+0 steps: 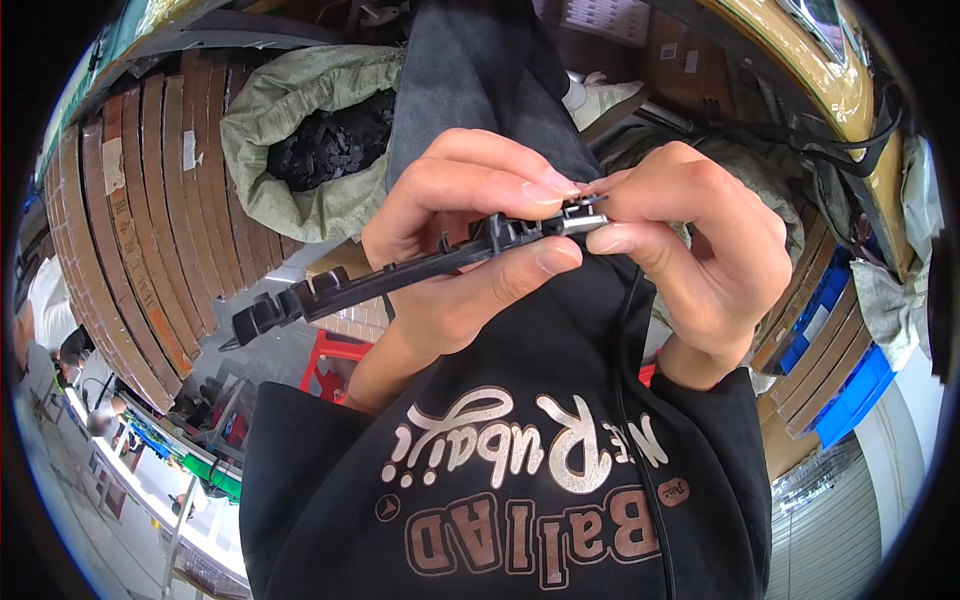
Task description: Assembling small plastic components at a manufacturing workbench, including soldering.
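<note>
Both hands work at one end of a long black plastic strip [400, 272], held up in front of the person's chest with nothing under it. The left hand [465, 245] is closed around the strip, thumb below and fingers over the top. The right hand [700, 250] pinches a small silver metal clip [580, 217] at the strip's right end between thumb and fingertips.

The step in hand looks like seating that clip onto the strip's end. The next move probably calls for a steady left grip and a straight, firm push from the right fingertips.

The joint itself sits under the fingertips, so I cannot tell whether the clip is fully seated. A sack of black parts [325, 145] lies behind, its contents too dark to make out.
</note>
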A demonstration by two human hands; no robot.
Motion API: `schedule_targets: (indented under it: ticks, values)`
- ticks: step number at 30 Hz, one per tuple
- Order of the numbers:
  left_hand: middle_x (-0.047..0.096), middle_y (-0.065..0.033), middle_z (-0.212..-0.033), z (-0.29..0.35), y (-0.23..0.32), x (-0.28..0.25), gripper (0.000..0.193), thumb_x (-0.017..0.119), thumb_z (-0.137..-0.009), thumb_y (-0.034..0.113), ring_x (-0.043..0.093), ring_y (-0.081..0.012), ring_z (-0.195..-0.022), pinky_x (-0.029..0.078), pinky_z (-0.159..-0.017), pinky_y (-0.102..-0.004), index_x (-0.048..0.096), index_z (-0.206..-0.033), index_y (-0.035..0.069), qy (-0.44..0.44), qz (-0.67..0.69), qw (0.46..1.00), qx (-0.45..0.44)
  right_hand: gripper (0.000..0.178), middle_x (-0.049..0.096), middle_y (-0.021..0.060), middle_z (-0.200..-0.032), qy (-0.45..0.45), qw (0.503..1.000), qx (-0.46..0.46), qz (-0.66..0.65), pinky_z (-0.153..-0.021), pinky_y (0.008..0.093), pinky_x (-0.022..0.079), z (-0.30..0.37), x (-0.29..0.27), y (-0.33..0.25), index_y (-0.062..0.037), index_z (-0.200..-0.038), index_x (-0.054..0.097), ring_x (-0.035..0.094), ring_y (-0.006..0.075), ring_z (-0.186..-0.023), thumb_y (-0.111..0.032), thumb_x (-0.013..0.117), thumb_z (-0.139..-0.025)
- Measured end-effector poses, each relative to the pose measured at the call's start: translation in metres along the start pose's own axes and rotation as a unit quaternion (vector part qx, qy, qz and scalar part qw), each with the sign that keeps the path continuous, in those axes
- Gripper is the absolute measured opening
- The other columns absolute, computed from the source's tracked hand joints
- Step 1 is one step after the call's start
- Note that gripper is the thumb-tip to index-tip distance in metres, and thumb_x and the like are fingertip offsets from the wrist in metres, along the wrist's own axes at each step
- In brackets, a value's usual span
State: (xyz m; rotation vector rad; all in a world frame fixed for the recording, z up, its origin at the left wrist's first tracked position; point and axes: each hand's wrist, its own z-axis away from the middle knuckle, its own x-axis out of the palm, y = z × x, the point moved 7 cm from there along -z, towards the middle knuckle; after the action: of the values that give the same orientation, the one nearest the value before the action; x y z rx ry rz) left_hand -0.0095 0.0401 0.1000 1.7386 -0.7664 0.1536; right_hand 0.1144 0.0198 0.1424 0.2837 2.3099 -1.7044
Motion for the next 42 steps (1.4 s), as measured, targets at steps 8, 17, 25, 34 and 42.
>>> schedule_targets:
  ticks: [8, 17, 25, 34, 42]
  values:
    - [0.052, -0.0154, -0.092, -0.001, 0.0, 0.0, 0.029, 0.068, -0.067, -0.005, 0.058, -0.0183, -0.08, 0.049, -0.071, -0.0251, 0.051, -0.09, -0.001, 0.005, 0.01, 1.0, -0.009, 0.015, 0.057, 0.0108, -0.063, 0.017, 1.0, 0.004, 0.009, -0.056, 0.0278, 0.048, 0.0, -0.002, -0.002, 0.0062, -0.072, 0.055, 0.054, 0.0182, -0.056, -0.001, 0.066, -0.066]
    - [0.053, -0.0156, -0.091, -0.001, 0.0, -0.002, 0.03, 0.068, -0.066, -0.005, 0.058, -0.0196, -0.08, 0.05, -0.072, -0.0268, 0.051, -0.089, -0.001, 0.003, 0.006, 1.0, 0.003, 0.014, 0.058, 0.011, -0.065, 0.005, 1.0, 0.004, 0.022, -0.05, 0.0238, 0.04, -0.001, 0.002, -0.001, 0.0051, -0.072, 0.056, 0.052, 0.0168, -0.054, -0.001, 0.066, -0.066]
    - [0.053, -0.0154, -0.091, -0.001, 0.002, -0.005, 0.028, 0.067, -0.065, -0.007, 0.058, -0.0195, -0.081, 0.049, -0.072, -0.0267, 0.052, -0.088, -0.001, 0.002, -0.014, 1.0, -0.003, 0.014, 0.058, 0.0122, -0.066, 0.024, 0.998, -0.018, 0.063, -0.047, 0.0234, 0.038, 0.001, 0.003, -0.003, 0.0048, -0.072, 0.056, 0.051, 0.0165, -0.052, -0.002, 0.066, -0.066]
    - [0.052, -0.0123, -0.09, -0.003, 0.005, -0.003, 0.029, 0.064, -0.065, -0.011, 0.057, -0.018, -0.082, 0.049, -0.073, -0.0264, 0.052, -0.087, 0.002, -0.013, -0.045, 0.999, -0.028, 0.013, 0.056, 0.0115, -0.061, 0.045, 0.996, -0.016, 0.07, -0.046, 0.0232, 0.04, 0.003, 0.007, -0.004, 0.0051, -0.073, 0.055, 0.053, 0.0168, -0.051, -0.001, 0.066, -0.067]
    - [0.053, -0.0115, -0.088, -0.004, 0.005, -0.004, 0.028, 0.065, -0.063, -0.009, 0.057, -0.0166, -0.078, 0.049, -0.07, -0.0254, 0.052, -0.086, 0.003, -0.011, -0.036, 0.999, 0.012, 0.016, 0.058, 0.012, -0.071, 0.102, 0.994, 0.006, 0.031, -0.05, 0.0221, 0.042, 0.008, 0.012, -0.007, 0.0077, -0.083, 0.057, 0.054, 0.0142, -0.058, 0.002, 0.063, -0.069]
